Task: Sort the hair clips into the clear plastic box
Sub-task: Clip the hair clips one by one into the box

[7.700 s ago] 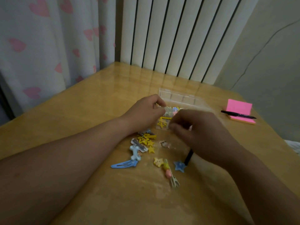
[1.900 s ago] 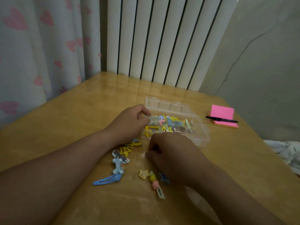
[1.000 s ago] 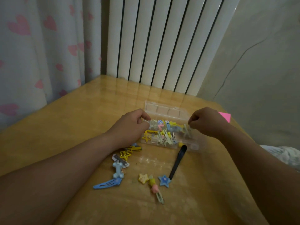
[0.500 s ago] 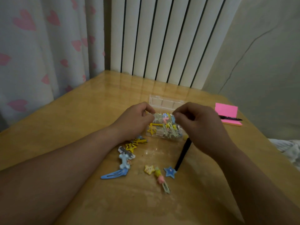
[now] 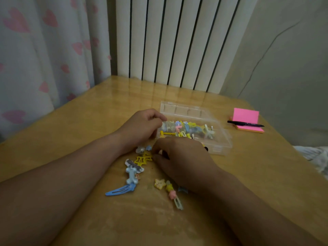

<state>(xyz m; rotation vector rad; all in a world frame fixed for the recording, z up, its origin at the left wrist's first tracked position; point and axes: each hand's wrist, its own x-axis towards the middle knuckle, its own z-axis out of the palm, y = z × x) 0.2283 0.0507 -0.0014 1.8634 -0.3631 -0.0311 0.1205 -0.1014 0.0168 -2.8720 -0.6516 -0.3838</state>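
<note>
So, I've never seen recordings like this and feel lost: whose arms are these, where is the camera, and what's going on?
No machine: a person works bare-handed; the one camera sits on their head, looking down. The left hand grips the near corner of the clear plastic box; many hair clips lie inside. The right hand reaches the yellow star clips among loose ones on the wooden table; whether it pinches one is hidden. A black pen rests on pink sticky notes.
</note>
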